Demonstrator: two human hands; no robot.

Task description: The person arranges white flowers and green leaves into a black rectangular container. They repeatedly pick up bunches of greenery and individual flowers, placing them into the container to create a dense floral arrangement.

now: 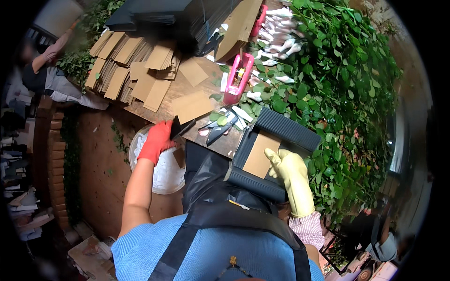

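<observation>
My left hand (161, 140), in a red glove, is closed around a dark, flat, pointed object (182, 126) at the table's near edge, above a round white tub; its kind is unclear. A brown cardboard piece (257, 158) lies inside a folded black corrugated sheet (281, 126) at the table's near right corner. Over that piece rests my right hand (290, 175) in a long pale yellow rubber glove, its visible fingers apart and its underside hidden. Black-handled clippers (220, 133) lie between the hands, next to white scraps and leaves.
Stacked cardboard pieces (117, 65) cover the table's far left, with black sheets (154, 18) behind. A pink tape dispenser (238, 79) stands mid-table. Leafy stems with white-wrapped buds (281, 35) fill the right. Below my left hand, the tub (164, 175) holds white scraps. Another person (51, 70) is far left.
</observation>
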